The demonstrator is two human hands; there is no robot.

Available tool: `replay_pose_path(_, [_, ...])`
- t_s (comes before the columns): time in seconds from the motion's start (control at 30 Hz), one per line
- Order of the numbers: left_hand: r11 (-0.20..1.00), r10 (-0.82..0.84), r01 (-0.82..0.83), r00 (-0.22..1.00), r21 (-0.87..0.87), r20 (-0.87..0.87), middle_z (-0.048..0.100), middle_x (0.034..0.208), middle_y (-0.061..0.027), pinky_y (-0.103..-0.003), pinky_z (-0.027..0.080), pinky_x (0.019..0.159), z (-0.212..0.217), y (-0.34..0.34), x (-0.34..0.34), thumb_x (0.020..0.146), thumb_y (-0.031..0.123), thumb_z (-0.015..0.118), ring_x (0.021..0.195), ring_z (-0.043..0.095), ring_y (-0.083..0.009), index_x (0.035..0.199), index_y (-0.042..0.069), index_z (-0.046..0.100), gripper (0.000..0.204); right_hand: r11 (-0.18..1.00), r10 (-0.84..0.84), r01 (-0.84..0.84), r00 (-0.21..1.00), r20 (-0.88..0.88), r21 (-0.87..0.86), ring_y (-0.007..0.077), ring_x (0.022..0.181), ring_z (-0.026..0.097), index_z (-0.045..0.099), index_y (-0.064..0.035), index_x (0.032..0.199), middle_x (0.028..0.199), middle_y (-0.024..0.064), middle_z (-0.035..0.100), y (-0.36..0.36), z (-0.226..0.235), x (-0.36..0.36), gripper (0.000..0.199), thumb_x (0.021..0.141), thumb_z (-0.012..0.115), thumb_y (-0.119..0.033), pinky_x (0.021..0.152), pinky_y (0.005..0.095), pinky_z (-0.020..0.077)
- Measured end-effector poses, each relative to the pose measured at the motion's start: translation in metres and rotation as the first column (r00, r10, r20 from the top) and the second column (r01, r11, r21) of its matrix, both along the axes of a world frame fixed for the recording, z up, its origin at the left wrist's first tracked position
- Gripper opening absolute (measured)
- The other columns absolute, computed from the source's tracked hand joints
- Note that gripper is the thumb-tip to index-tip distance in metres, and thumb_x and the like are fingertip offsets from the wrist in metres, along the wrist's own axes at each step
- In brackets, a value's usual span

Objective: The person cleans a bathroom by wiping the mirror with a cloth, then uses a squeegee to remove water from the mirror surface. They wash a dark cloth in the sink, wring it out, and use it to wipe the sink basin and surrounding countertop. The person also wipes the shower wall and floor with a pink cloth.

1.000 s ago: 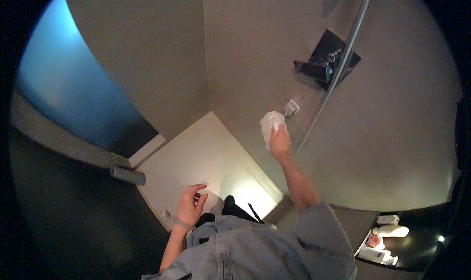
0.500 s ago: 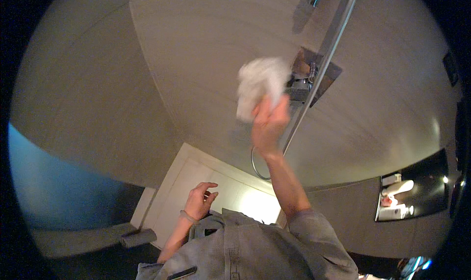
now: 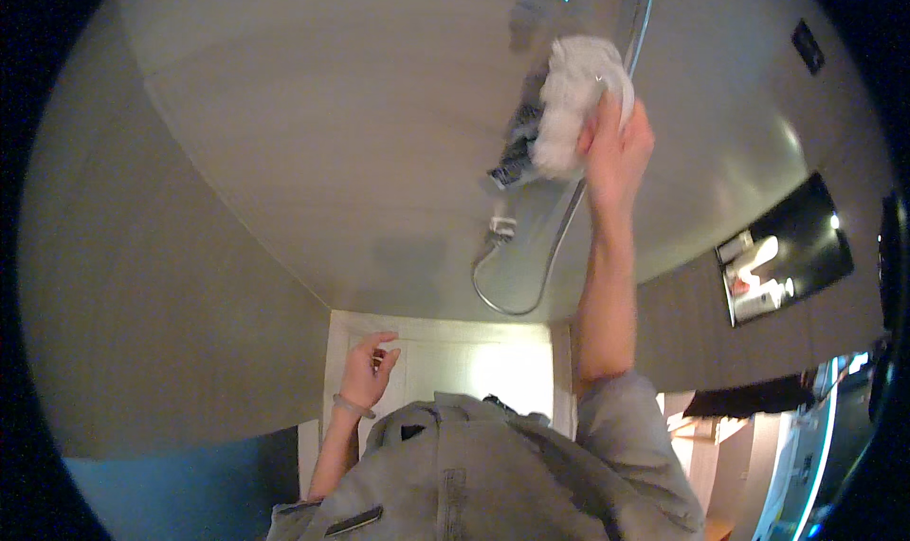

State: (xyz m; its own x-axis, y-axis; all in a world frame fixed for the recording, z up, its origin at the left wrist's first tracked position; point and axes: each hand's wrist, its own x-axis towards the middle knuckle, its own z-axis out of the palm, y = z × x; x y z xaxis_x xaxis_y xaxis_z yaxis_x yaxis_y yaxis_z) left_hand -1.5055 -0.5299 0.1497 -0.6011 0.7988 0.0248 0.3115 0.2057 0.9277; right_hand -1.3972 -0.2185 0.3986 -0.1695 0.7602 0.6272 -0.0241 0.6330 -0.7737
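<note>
Beige shower wall (image 3: 313, 152) fills most of the view, w/ white shower tray (image 3: 474, 361) at its foot. Chrome riser rail (image 3: 645, 10) runs up top right; hose (image 3: 531, 275) loops below it. Dark shelf/fitting (image 3: 517, 157) sits on wall left of rail. R hand (image 3: 616, 147) raised, fingers clamped on white cloth (image 3: 573, 100), pressing it vs rail beside fitting. L hand (image 3: 368, 370) low near chest, fingers loosely curled, apart, holding nothing

Grey short-sleeved shirt (image 3: 493, 475), thin wristband (image 3: 353, 406)
</note>
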Motion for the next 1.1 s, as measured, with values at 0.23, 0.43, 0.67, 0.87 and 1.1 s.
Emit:
replay_pose_path(0.23, [0.993, -0.109, 0.108, 0.994, -0.054, -0.014, 0.065, 0.103, -0.0103, -0.029, 0.049, 0.064, 0.0, 0.019, -0.01, 0.087, 0.011, 0.065, 0.073, 0.061, -0.0171, 0.112, 0.003, 0.062, 0.026, 0.996, -0.085, 0.089, 0.986, -0.145, 0.023, 0.0083, 0.06, 0.048, 0.052, -0.0045, 0.092, 0.068, 0.0002, 0.052, 0.055, -0.102, 0.044, 0.018, 0.098, 0.051, -0.021, 0.054, 0.0252, 0.0403])
replay_pose_path(0.43, [0.967, -0.223, 0.222, 0.975, -0.125, 0.008, 0.065, 0.099, -0.0099, -0.029, 0.049, 0.065, -0.011, 0.021, -0.001, 0.088, 0.007, 0.062, 0.073, 0.061, -0.0158, 0.113, 0.004, 0.062, 0.025, 0.957, -0.225, 0.249, 0.962, 0.156, -0.151, 0.0125, 0.063, 0.053, 0.053, -0.0064, 0.093, 0.071, 0.0031, 0.056, 0.012, -0.302, 0.041, 0.016, 0.096, 0.051, -0.021, 0.059, 0.0308, 0.046])
replay_pose_path(0.67, [0.918, -0.34, 0.316, 0.938, -0.239, -0.067, 0.061, 0.082, -0.0056, -0.027, 0.046, 0.063, -0.012, 0.032, 0.019, 0.088, 0.007, 0.062, 0.067, 0.053, -0.0117, 0.113, 0.004, 0.063, 0.026, 0.877, 0.012, 0.203, 0.897, 0.441, -0.436, 0.0476, 0.093, 0.057, 0.052, 0.0004, 0.113, 0.098, 0.028, 0.061, -0.06, -0.42, 0.011, 0.031, 0.092, 0.056, -0.023, 0.078, 0.0533, 0.0464])
replay_pose_path(0.87, [0.852, -0.434, 0.398, 0.9, -0.34, -0.034, 0.059, 0.076, -0.0046, -0.026, 0.045, 0.062, -0.016, 0.062, 0.053, 0.088, 0.007, 0.061, 0.065, 0.051, -0.0108, 0.114, 0.002, 0.063, 0.027, 0.815, 0.454, -0.08, 0.704, 0.546, -0.574, 0.0432, 0.09, 0.061, 0.051, -0.0057, 0.107, 0.092, 0.0215, 0.065, -0.123, -0.441, 0.147, 0.022, 0.093, 0.054, -0.022, 0.077, 0.0518, 0.0474])
replay_pose_path(1.1, [0.659, -0.714, 0.645, 0.699, -0.386, -0.05, 0.067, 0.096, -0.0094, -0.029, 0.052, 0.07, -0.026, 0.15, 0.137, 0.088, 0.007, 0.061, 0.076, 0.063, -0.0148, 0.115, 0.003, 0.063, 0.028, 0.818, 0.189, 0.21, 0.782, 0.594, -0.536, 0.0413, 0.087, 0.061, 0.052, -0.0046, 0.105, 0.093, 0.0218, 0.063, -0.115, -0.457, 0.332, 0.025, 0.09, 0.056, -0.024, 0.077, 0.0495, 0.048])
